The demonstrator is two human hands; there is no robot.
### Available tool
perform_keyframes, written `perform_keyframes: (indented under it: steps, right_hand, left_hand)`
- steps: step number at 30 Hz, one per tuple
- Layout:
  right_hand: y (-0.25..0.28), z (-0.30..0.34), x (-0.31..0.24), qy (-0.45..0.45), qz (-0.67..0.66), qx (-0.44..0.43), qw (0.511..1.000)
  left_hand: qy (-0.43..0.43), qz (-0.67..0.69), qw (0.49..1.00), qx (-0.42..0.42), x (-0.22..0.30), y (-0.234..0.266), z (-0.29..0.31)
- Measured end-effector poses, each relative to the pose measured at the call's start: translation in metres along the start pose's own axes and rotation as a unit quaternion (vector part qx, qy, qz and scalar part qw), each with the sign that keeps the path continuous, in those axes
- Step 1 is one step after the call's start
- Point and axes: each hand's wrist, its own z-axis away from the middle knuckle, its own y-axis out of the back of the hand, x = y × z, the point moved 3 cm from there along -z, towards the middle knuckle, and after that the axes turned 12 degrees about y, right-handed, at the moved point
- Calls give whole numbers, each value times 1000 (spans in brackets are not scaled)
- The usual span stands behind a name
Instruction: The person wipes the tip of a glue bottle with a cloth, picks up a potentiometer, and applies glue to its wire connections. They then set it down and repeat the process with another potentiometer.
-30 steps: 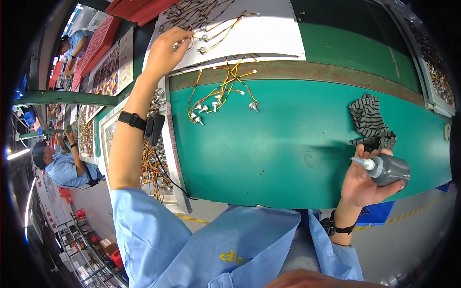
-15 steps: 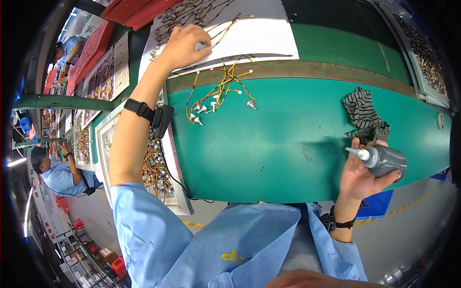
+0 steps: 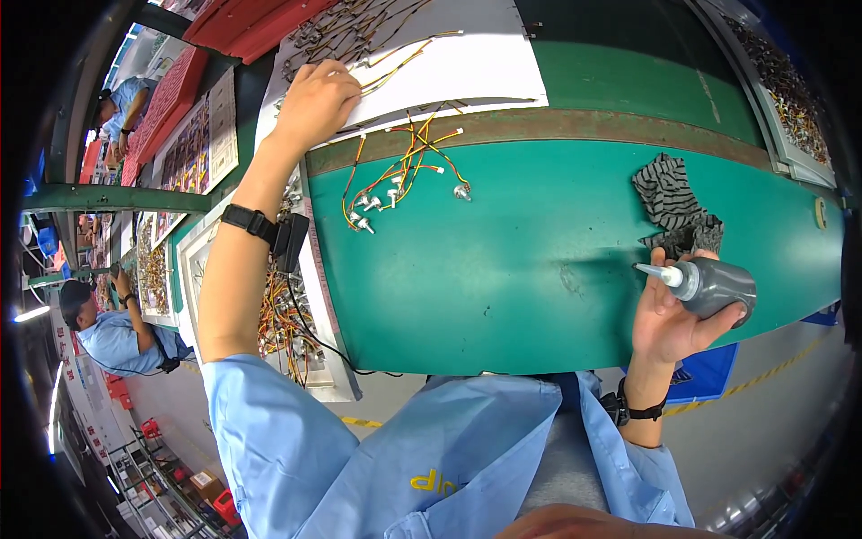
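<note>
My left hand (image 3: 316,105) reaches onto a white board (image 3: 489,67) at the far left, its fingers curled down among wired potentiometers. Whatever its fingertips hold is hidden; yellow and black wires (image 3: 395,70) run out to the right beside it. My right hand (image 3: 663,316) is palm up at the right, closed around a dark grey squeeze bottle (image 3: 723,289). The bottle lies tilted, its pale nozzle pointing left and ending in a dark tip. Between the hands, a loose bunch of wired potentiometers (image 3: 370,203) rests on the green table mat (image 3: 503,269).
A striped dark cloth (image 3: 669,198) lies just beyond the bottle. On the left stands a white tray (image 3: 339,382) of wired parts; another tray (image 3: 799,166) is at the far right. Red trays (image 3: 242,27) and two people (image 3: 117,337) are off to the left.
My left hand has shifted left on the board, and the round grey part seen at its fingers is no longer visible. My right hand still holds the bottle, nearly unmoved.
</note>
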Motion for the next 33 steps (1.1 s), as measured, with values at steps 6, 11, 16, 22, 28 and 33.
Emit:
perform_keyframes:
  steps: [6,11,16,22,28,33]
  right_hand:
    - [2,0,5,-10,-11,-48,999]
    - [4,1,3,2,-16,-2,1000]
    - [1,1,3,1,6,5,1000]
    - [-1,-2,-1,13,22,6,1000]
    - [2,-7,0,25,34,27,999]
    - [4,-8,3,20,34,34,999]
  left_hand:
    - [47,14,999,4,3,-8,1]
    - [25,27,998,54,3,-2,-3]
    - [76,64,994,39,-13,-8,-37]
    - [146,108,973,-145,-29,-33,-70]
    - [83,72,985,-131,-39,-36,-65]
    - [54,68,985,-150,-42,-28,-52]
